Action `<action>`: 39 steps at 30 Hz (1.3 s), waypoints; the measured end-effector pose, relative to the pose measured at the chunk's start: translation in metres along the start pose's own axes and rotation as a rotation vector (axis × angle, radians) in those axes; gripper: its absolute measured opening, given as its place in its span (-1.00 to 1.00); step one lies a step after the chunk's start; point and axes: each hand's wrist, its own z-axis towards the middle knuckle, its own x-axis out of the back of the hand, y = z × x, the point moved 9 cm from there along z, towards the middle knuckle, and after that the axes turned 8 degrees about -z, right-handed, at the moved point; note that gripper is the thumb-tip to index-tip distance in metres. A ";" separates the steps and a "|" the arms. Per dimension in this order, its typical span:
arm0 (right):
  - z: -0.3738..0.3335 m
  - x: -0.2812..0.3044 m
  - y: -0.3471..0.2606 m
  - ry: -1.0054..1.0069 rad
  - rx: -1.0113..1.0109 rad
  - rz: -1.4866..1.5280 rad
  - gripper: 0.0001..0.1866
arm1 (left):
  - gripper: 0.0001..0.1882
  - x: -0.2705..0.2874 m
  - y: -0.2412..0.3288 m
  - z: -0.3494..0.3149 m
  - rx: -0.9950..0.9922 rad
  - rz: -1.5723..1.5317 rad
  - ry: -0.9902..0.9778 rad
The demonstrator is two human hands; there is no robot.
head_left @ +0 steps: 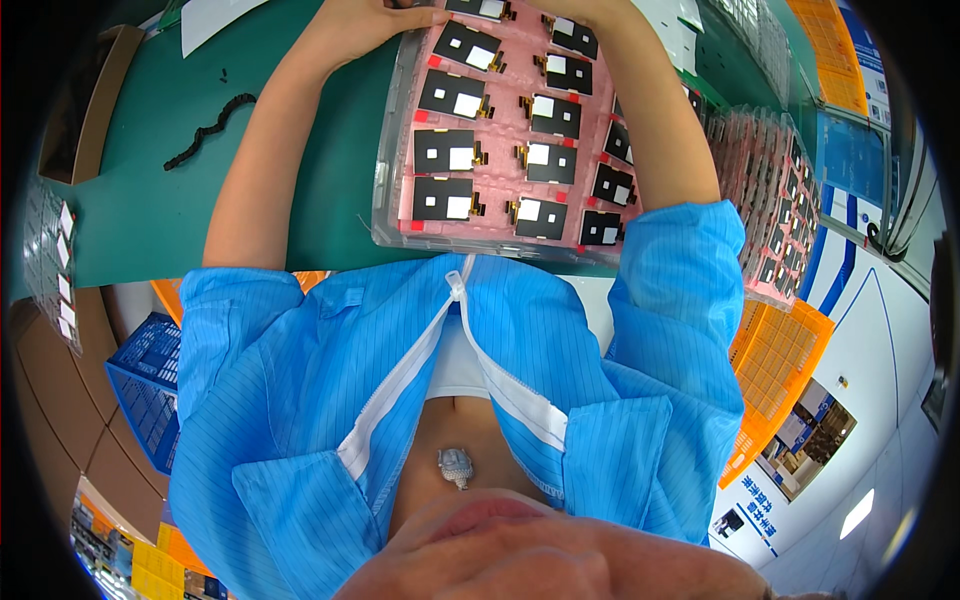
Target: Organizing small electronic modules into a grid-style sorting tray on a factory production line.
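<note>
A clear plastic tray (384, 205) with a pink lining lies on the green table in front of me. Rows of flat black modules (430, 199) sit in it, each with a white patch, many showing short gold flex tails. At the tray's far left corner is my left hand (368, 28), its thumb stretched over the rim; the other fingers run out of the picture at the top. My right hand (590, 8) reaches across the tray's right part to the far side. Only its wrist end shows, so its fingers and anything in them are hidden.
A stack of similar filled trays (765, 200) stands to the right. Left on the green table (140, 225) lie a black wavy strip (210, 130) and an open cardboard box (90, 110). A blue crate (145, 385) and an orange crate (785, 360) are lower down.
</note>
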 end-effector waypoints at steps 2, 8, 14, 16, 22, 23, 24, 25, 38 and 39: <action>0.000 0.000 0.000 0.003 -0.005 0.006 -0.84 | -0.60 -0.001 -0.001 0.000 0.000 -0.020 0.002; -0.004 0.002 0.008 0.057 -0.005 -0.025 -0.84 | -0.61 -0.004 0.001 0.004 -0.016 -0.015 -0.002; -0.001 0.000 0.000 0.078 0.008 -0.083 -0.82 | -0.60 0.003 0.001 -0.002 -0.004 0.030 0.020; -0.006 0.003 0.004 0.101 -0.004 -0.090 -0.82 | -0.60 -0.001 -0.002 0.002 -0.013 0.023 0.006; -0.005 0.001 0.002 0.094 -0.025 -0.039 -0.82 | -0.60 0.002 0.001 -0.001 -0.008 -0.012 0.013; -0.003 -0.002 -0.001 0.089 -0.016 -0.036 -0.82 | -0.60 0.005 0.002 -0.003 -0.005 0.017 0.017; -0.006 -0.001 0.002 0.100 -0.042 -0.037 -0.83 | -0.60 0.003 0.001 -0.001 -0.010 0.040 0.007; -0.007 0.000 0.005 0.111 -0.066 -0.038 -0.83 | -0.60 0.001 -0.001 0.000 -0.012 0.036 0.003; -0.013 0.006 -0.010 0.226 -0.025 -0.145 -0.79 | -0.61 -0.001 0.002 0.001 -0.027 -0.008 -0.010; -0.013 0.007 -0.013 0.227 -0.030 -0.166 -0.79 | -0.61 -0.001 0.003 0.001 -0.040 -0.022 -0.015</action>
